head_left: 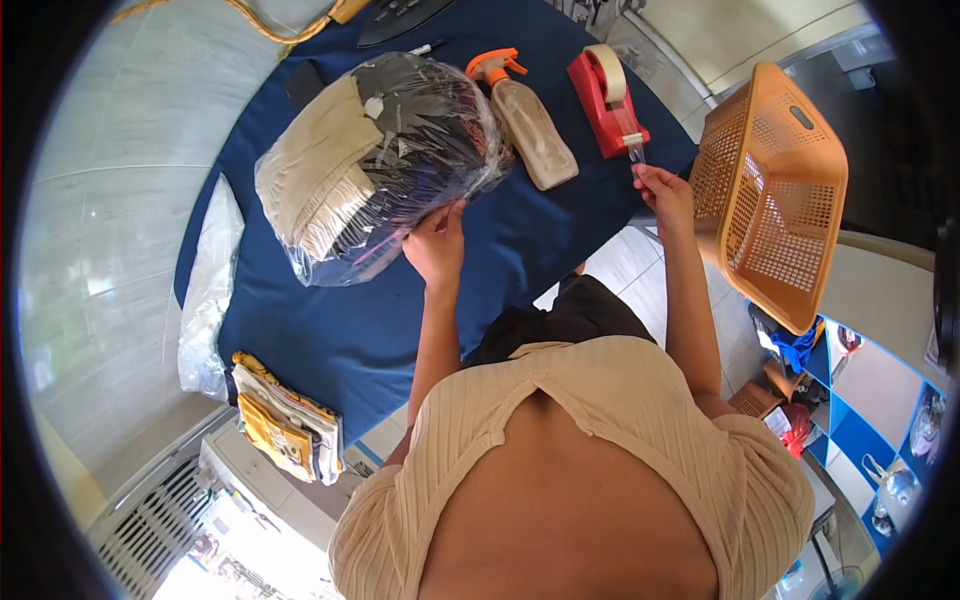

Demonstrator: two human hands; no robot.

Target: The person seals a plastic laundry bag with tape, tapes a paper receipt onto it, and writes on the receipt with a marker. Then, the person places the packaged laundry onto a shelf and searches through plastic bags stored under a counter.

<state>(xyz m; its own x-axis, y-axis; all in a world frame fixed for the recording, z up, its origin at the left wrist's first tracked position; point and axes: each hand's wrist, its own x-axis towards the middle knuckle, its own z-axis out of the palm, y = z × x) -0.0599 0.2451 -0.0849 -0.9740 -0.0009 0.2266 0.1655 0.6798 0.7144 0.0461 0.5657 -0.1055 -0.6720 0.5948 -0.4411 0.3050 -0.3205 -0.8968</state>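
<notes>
A clear plastic bag (420,130) packed with folded clothes, cream and dark, lies on the blue cloth. My left hand (437,243) is closed on the near edge of the bag, fingers pinched against the plastic. At the right, my right hand (663,190) pinches the loose end of clear tape (637,155) at the front of a red tape dispenser (618,125). The roll of tape (606,73) sits in the dispenser. Between bag and dispenser lies a spray bottle (533,132) with an orange trigger head.
An orange plastic basket (785,190) stands right of the table, close to my right forearm. Folded clothes (285,420) rest at the table's near left edge, with a plastic bag (212,290) behind them. An iron (400,18) is at the far edge.
</notes>
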